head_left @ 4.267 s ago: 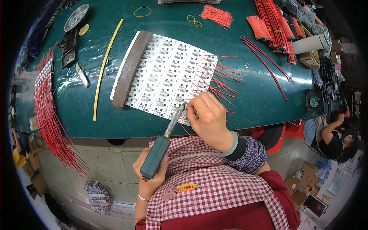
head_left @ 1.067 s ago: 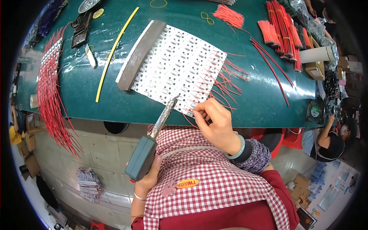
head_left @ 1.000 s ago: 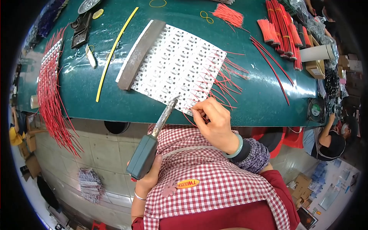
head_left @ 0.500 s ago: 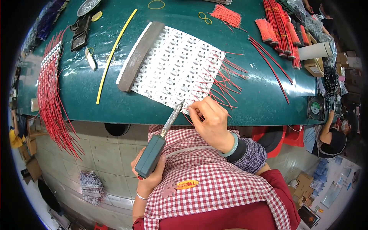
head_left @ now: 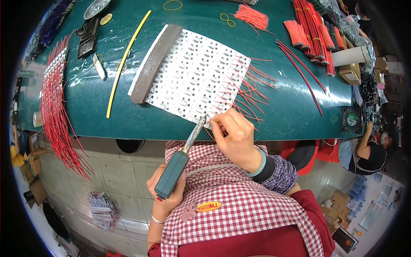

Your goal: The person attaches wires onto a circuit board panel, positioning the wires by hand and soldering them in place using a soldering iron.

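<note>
— While we looked down from the head camera, where did we have our hands?

— Our left hand (head_left: 165, 201) was closed around the teal handle of a soldering iron (head_left: 180, 162), down near our checked apron (head_left: 239, 214). The iron's metal tip reached up to the near edge of the white panel of circuit strips (head_left: 192, 81).

— And the other one?

— Our right hand (head_left: 235, 137) was pinched shut at the fingertips, right beside the iron's tip, at the panel's near corner. We seemed to pinch a thin red wire there, though it was too fine for us to be sure.

— Where did the panel lie?

— It lay flat and tilted on the green surface (head_left: 278, 107), with a grey bar (head_left: 150, 64) resting across its far-left edge. Red wire leads (head_left: 248, 85) fanned out from its right side.

— What else did we see around it?

— A long yellow strip (head_left: 124, 64) lay left of the bar. A row of red wires (head_left: 55, 107) hung over the left edge of the surface, and bundles of red wires (head_left: 312, 34) sat at the far right. Another person (head_left: 368, 150) sat off to our right.
</note>
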Tool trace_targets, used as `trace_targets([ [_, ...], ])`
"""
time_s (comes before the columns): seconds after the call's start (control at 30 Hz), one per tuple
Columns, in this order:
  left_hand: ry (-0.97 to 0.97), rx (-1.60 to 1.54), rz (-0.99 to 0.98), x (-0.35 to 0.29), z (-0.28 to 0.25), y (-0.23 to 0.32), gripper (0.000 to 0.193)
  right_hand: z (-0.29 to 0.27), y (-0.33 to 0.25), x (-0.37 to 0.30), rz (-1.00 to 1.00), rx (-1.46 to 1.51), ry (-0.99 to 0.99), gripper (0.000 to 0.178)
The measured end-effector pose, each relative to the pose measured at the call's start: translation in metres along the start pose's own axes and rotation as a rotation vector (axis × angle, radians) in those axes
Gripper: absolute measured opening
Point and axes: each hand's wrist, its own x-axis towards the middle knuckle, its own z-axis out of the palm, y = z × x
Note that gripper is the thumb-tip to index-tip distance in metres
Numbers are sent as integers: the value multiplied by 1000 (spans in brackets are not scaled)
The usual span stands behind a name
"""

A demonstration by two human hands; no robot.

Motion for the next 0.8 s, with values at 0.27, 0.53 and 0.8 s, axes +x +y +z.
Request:
trace_targets([
  [0.27, 38, -108, -142, -28, -1, -21, 23, 0, -2, 1, 0, -3, -2, 16],
  [0.53, 93, -134, -122, -19, 0, -24, 23, -9, 1, 5, -13, -19, -34, 11],
  [0.8, 171, -376, -220, 2, 7, -33, 45, -76, 47, 93, -96, -146, -130, 7],
])
